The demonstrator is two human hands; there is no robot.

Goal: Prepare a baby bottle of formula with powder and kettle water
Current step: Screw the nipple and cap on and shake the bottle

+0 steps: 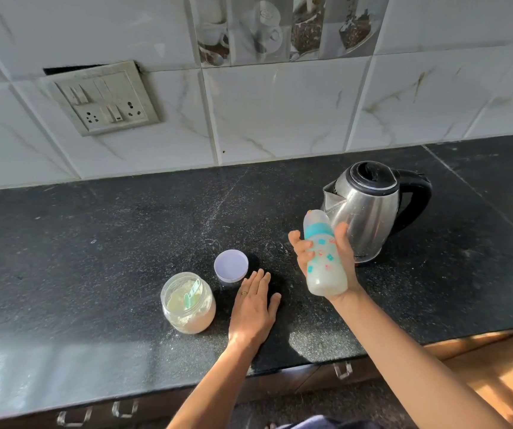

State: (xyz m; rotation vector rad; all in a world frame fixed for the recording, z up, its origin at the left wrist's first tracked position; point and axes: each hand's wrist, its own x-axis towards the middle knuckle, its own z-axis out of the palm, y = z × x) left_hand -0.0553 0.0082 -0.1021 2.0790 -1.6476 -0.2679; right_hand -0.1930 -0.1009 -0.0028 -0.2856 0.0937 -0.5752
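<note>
Right hand [348, 267], grip around the tilted bottle [323, 258], raised before the kettle [369, 212]; left hand [253, 305], grip wide, flat beside the jar [188, 305] on the surface [94, 243], short of its front edge.

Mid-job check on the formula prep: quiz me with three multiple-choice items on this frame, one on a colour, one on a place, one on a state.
1. The collar on the bottle held by the right hand is: A red; B teal; C black.
2. The scoop lies: A in the powder jar; B on the counter; C in the bottle.
3. The powder jar is: A lidded; B tipped over; C open and upright.
Answers: 1 B, a teal band rings the bottle's neck. 2 A, its handle rises from inside the powder jar. 3 C, its lid sits on the counter beside it.
</note>
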